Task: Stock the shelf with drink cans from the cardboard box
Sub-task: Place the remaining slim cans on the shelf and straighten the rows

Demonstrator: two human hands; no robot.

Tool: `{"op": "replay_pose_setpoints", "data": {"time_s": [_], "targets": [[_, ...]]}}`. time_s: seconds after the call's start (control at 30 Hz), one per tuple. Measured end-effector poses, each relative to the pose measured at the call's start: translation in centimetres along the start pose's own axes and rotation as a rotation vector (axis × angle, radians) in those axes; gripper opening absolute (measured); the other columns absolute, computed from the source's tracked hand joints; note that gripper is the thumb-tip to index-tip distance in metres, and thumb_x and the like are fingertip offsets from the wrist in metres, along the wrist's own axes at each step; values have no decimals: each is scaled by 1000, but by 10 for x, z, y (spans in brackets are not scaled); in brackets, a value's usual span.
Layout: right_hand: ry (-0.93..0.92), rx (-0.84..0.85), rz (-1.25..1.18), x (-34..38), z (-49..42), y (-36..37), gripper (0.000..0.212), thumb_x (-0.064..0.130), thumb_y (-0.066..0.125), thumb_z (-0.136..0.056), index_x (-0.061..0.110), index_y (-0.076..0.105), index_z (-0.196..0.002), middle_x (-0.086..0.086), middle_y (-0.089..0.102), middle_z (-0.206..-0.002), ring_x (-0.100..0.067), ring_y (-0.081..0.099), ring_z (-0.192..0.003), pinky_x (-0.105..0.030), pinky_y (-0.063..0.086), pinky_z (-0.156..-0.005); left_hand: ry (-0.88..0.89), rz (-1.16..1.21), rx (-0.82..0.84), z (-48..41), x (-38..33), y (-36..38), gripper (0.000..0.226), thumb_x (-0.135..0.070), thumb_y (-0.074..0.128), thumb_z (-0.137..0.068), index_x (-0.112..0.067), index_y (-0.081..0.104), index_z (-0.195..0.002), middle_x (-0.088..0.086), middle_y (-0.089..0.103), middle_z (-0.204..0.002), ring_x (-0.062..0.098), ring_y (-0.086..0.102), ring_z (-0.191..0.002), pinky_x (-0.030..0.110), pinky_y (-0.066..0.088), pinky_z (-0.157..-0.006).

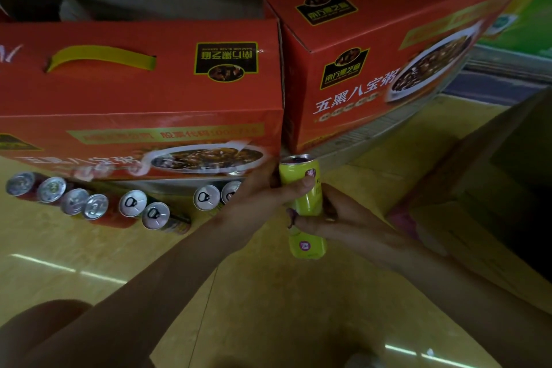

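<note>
Yellow-green can (302,206) upright, clasped by both hands: left hand (257,197) wrapped high, right hand (337,218) fingers (301,219) pinching lower body. Near row of lying cans (95,203) beside red cartons (140,92). Best laid parallel, beside end can (231,190).

A single wide-angle camera sits on the person's head, looking forward and steeply down, close over both forearms. Straight lines bow toward the frame edges. It faces two red cardboard gift boxes with yellow handles (140,92), near at the top, with the glossy yellow floor (74,248) filling the lower half. No second view shares the scene.
</note>
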State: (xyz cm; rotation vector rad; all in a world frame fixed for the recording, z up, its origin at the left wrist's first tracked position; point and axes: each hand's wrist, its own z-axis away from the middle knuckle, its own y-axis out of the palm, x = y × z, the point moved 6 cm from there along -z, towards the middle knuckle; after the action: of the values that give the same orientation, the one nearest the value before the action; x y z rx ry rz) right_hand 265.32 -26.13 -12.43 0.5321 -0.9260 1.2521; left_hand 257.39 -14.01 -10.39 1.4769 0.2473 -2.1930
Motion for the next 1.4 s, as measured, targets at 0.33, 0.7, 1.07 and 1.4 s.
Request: {"op": "replay_pose_setpoints", "data": {"time_s": [0.33, 0.7, 1.07, 1.4], "targets": [[22, 50, -13, -7, 13, -1, 59, 51, 79, -74, 33, 59, -126, 8, 70, -120, -12, 66, -114, -46, 51, -102, -69, 124, 22, 2, 1, 4, 60, -43, 65, -84, -7, 57, -131, 12, 71, -123, 25, 70, -112, 42, 58, -96], [75, 44, -140, 1, 27, -3, 54, 56, 74, -70, 37, 64, -120, 13, 73, -115, -10, 67, -111, -46, 49, -104, -182, 321, -25, 6, 2, 11, 45, -31, 62, -94, -9, 60, -133, 12, 68, -128, 29, 64, -119, 38, 52, -92], [129, 9, -62, 31, 76, 9, 36, 38, 74, -89, 25, 60, -120, 12, 66, -105, -4, 61, -94, -21, 49, -84, -179, 254, -113, 60, -20, 33, 32, -17, 66, -95, -7, 62, -126, 24, 67, -120, 42, 62, -117, 48, 53, -96], [291, 10, -118, 56, 183, 45, 40, 34, 77, -86, 24, 60, -120, 9, 67, -107, -8, 65, -97, -22, 51, -82, -384, 288, -245, 167, -49, 67, 40, -22, 69, -81, 0, 63, -114, 26, 64, -98, 32, 62, -93, 42, 50, -79]]}}
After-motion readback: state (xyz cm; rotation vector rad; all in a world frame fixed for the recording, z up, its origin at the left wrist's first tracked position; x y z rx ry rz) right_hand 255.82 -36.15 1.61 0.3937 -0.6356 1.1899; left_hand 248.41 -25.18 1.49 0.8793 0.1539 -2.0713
